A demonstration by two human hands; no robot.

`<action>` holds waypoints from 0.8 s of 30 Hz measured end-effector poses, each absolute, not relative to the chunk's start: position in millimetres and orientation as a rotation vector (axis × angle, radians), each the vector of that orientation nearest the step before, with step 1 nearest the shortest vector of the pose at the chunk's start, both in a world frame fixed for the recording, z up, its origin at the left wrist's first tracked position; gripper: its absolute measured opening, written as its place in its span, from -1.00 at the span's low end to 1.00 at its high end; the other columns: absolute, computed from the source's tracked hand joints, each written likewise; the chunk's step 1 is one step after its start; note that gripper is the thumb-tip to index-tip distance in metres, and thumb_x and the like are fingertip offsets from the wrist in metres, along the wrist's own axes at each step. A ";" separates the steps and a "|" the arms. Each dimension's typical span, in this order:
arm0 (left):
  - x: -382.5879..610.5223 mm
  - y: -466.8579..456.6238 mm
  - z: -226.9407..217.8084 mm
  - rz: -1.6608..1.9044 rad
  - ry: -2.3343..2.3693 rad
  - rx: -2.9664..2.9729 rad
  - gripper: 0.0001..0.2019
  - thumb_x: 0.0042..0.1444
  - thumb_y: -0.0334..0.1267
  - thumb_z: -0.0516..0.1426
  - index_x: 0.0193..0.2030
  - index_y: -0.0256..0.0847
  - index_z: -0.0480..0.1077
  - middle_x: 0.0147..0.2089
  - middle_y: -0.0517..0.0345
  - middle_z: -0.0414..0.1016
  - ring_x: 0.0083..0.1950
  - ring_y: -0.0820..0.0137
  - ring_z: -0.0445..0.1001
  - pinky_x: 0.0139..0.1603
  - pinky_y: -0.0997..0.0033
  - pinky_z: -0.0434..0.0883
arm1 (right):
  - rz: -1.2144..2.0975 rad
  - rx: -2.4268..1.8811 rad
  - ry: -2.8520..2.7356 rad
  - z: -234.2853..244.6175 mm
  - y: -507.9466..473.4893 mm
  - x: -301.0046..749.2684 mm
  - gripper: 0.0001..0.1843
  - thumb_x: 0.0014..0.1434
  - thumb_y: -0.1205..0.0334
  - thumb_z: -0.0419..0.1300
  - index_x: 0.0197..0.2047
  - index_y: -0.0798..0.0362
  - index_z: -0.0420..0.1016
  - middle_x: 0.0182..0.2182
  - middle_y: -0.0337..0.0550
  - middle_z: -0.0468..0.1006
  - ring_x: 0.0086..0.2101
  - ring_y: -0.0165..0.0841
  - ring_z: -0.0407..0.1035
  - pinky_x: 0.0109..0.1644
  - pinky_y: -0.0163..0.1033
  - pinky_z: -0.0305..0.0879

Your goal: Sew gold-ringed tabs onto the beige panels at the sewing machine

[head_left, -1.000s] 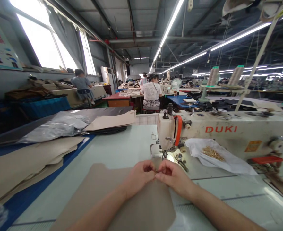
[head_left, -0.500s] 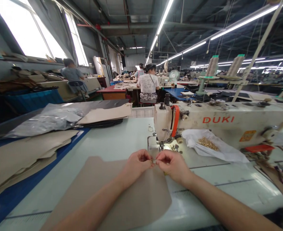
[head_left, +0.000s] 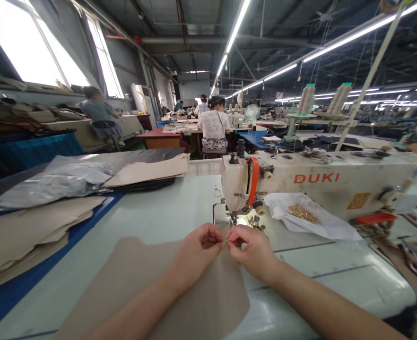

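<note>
A flat tan panel [head_left: 166,278] of leather-like material lies on the pale green sewing table [head_left: 166,212] in front of me. Both my hands meet over its far edge, just in front of the needle of the white DUKI sewing machine [head_left: 315,182]. My left hand [head_left: 197,248] and my right hand [head_left: 253,248] are each closed in a pinch. Between their fingertips sits a tiny thin piece, too small to name. A white bag of small gold metal parts [head_left: 302,213] lies to the right under the machine's arm.
Stacks of tan panels [head_left: 24,231] and a crumpled plastic bag [head_left: 52,179] cover the table's left side. Two thread cones [head_left: 304,99] stand behind the machine. Other people sit at benches farther back. Dark straps lie at the right edge [head_left: 407,255].
My hands stay pinched together at the panel's edge; the view has swung slightly right and down. The pinched piece sits a little more apart between the fingertips.
</note>
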State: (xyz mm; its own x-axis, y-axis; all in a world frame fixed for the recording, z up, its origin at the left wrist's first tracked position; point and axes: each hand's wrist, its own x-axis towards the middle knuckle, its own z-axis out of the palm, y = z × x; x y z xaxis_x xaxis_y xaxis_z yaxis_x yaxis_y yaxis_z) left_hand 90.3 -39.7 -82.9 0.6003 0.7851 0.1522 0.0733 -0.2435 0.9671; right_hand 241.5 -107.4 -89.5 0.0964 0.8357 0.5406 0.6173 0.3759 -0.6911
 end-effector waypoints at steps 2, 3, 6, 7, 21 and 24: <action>89.6 -42.3 -83.6 0.838 0.741 1.791 -0.92 -0.10 -0.32 0.14 -0.41 -0.21 0.31 -0.44 0.25 0.38 -0.40 0.48 0.38 -0.33 0.50 0.35 | 0.263 -1.318 -1.607 -89.0 -108.6 240.5 -0.88 -0.05 0.42 0.09 -0.55 0.05 0.33 -0.50 -0.26 0.48 -0.49 -0.45 0.31 -0.40 -0.37 0.20; 89.2 -43.6 -83.2 0.858 0.754 1.834 -0.93 -0.08 -0.33 0.13 -0.41 -0.21 0.31 -0.43 0.25 0.38 -0.39 0.47 0.39 -0.31 0.49 0.36 | 0.286 -1.315 -1.591 -88.7 -109.1 240.2 -0.89 -0.03 0.41 0.09 -0.53 0.04 0.36 -0.51 -0.26 0.47 -0.49 -0.45 0.31 -0.40 -0.38 0.20; 87.9 -46.5 -79.9 0.916 0.772 1.923 -0.96 -0.06 -0.34 0.10 -0.40 -0.20 0.31 -0.42 0.25 0.39 -0.37 0.46 0.40 -0.27 0.47 0.38 | 0.464 -1.304 -1.485 -87.7 -110.3 239.9 -0.94 0.04 0.32 0.11 -0.44 0.04 0.40 -0.53 -0.28 0.46 -0.50 -0.45 0.32 -0.41 -0.37 0.23; 87.5 -47.0 -78.7 0.925 0.774 1.939 -0.96 -0.05 -0.34 0.10 -0.40 -0.20 0.31 -0.42 0.25 0.39 -0.36 0.46 0.40 -0.26 0.47 0.38 | 0.547 -1.291 -1.435 -87.6 -110.5 240.1 -0.96 0.04 0.29 0.13 -0.40 0.04 0.41 -0.52 -0.28 0.48 -0.49 -0.44 0.35 -0.39 -0.36 0.25; 86.6 -45.6 -76.3 0.761 0.771 1.914 -0.88 0.03 -0.21 0.11 -0.35 -0.21 0.37 -0.39 0.19 0.46 -0.33 0.40 0.43 -0.27 0.47 0.36 | 0.905 -1.237 -1.200 -90.5 -106.3 241.1 -0.92 -0.06 0.21 0.23 -0.45 0.03 0.45 -0.54 -0.30 0.54 -0.48 -0.43 0.41 -0.36 -0.35 0.31; 84.9 -43.4 -79.5 0.708 0.774 1.967 -0.79 0.08 -0.10 0.10 -0.36 -0.20 0.42 -0.40 0.19 0.49 -0.34 0.39 0.43 -0.29 0.47 0.34 | 0.903 -1.220 -1.217 -89.8 -106.9 240.9 -0.91 -0.05 0.21 0.23 -0.45 0.04 0.45 -0.53 -0.28 0.54 -0.47 -0.42 0.41 -0.35 -0.34 0.32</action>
